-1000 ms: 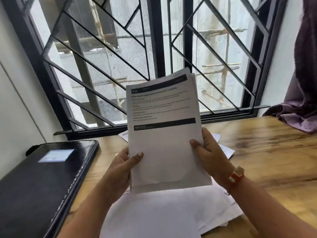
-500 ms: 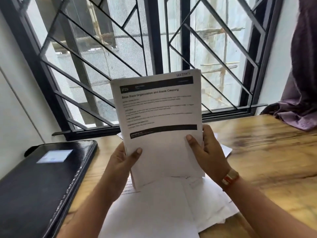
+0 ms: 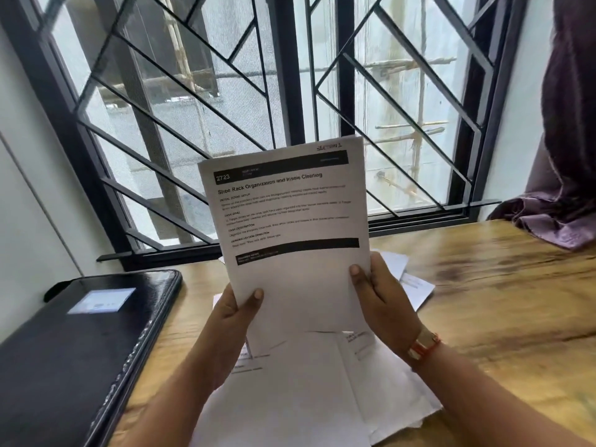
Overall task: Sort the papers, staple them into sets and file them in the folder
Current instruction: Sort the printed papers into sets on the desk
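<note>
A wooden bench [image 3: 503, 304] sits under a barred window [image 3: 292, 75]. The left hand [image 3: 233, 324] and right hand [image 3: 385, 304] each keep a thumb-and-finger grip on the printed pages [image 3: 290, 217], upright above loose papers [image 3: 306, 401]. The black folder [image 3: 80, 350] lies closed, left.

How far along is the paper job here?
Early: nothing looks finished. Loose papers lie spread on the table; the black folder lies closed. The left hand and right hand hold printed sheets upright, apparently being sorted. Stapling and filing remain; no stapler shows.
</note>
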Action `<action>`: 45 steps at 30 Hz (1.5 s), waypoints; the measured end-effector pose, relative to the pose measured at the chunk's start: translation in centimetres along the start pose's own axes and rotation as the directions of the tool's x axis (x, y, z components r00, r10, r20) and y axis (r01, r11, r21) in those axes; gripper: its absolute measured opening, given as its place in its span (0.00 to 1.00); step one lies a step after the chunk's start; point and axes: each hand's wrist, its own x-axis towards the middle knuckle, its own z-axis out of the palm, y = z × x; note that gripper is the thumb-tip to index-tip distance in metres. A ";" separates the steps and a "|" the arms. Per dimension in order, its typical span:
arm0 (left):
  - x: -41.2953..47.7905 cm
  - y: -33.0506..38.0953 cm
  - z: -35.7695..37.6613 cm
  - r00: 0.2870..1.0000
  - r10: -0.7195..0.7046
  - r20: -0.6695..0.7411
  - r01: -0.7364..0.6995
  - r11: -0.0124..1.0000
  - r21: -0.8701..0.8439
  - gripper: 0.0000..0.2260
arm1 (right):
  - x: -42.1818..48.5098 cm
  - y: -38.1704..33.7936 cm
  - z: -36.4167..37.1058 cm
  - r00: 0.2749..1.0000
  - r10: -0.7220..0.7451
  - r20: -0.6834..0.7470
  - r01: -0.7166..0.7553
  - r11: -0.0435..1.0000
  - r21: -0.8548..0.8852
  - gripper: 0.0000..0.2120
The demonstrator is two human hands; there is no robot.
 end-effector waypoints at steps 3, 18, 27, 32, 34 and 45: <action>0.0 -0.1 -0.1 1.000 -0.007 -0.009 0.007 1.000 0.002 0.15 | 0.0 0.0 0.1 1.000 0.000 -0.005 0.000 1.000 -0.018 0.23; 0.2 -0.6 0.0 0.999 0.023 -0.046 -0.022 1.000 0.018 0.17 | 0.0 0.4 0.2 0.998 0.062 -0.008 -0.063 0.997 -0.038 0.15; 0.2 -1.1 0.1 0.991 0.064 -0.118 -0.051 0.992 0.115 0.15 | 0.5 2.3 0.2 0.996 0.069 0.052 -0.060 0.986 -0.153 0.06; 0.2 -1.3 0.2 0.987 0.058 -0.147 -0.034 0.986 0.160 0.15 | 0.4 3.0 0.3 0.989 0.093 0.113 -0.068 0.976 -0.206 0.05; 0.2 -1.4 0.2 0.985 0.055 -0.161 -0.025 0.983 0.182 0.15 | 0.4 3.0 0.4 0.989 0.090 0.115 -0.064 0.976 -0.206 0.05; 0.3 -0.5 1.0 0.969 0.140 -0.202 -0.069 0.945 0.321 0.05 | 0.8 1.8 -0.2 0.996 0.059 0.064 -0.045 0.979 -0.199 0.05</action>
